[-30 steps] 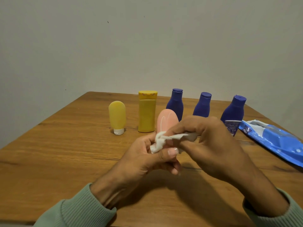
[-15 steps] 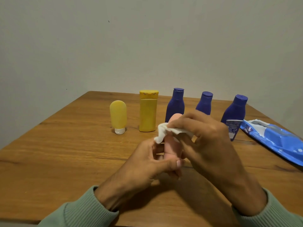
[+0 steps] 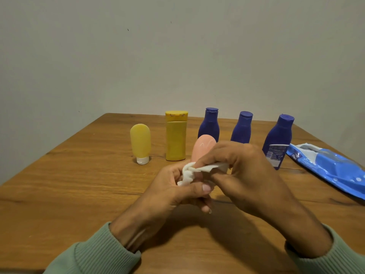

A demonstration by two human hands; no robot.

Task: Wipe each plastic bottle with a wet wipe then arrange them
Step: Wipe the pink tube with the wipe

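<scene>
My left hand (image 3: 173, 192) grips the lower part of a small pink bottle (image 3: 203, 148), held upright above the table; only its rounded top shows. My right hand (image 3: 243, 175) pinches a crumpled white wet wipe (image 3: 189, 173) against the bottle's side. Behind stand a pale yellow tube bottle (image 3: 140, 142) on its white cap, a taller yellow bottle (image 3: 176, 135), and three dark blue bottles (image 3: 209, 125) (image 3: 242, 128) (image 3: 278, 139) in a row.
A blue wet-wipe pack (image 3: 331, 171) lies open at the right side of the wooden table (image 3: 79, 184). A plain wall rises behind the table's far edge. Green sleeves cover both forearms.
The pink bottle turned from side-on back to broad face towards me. The right hand slid the wipe down from the bottle's top to its middle.
</scene>
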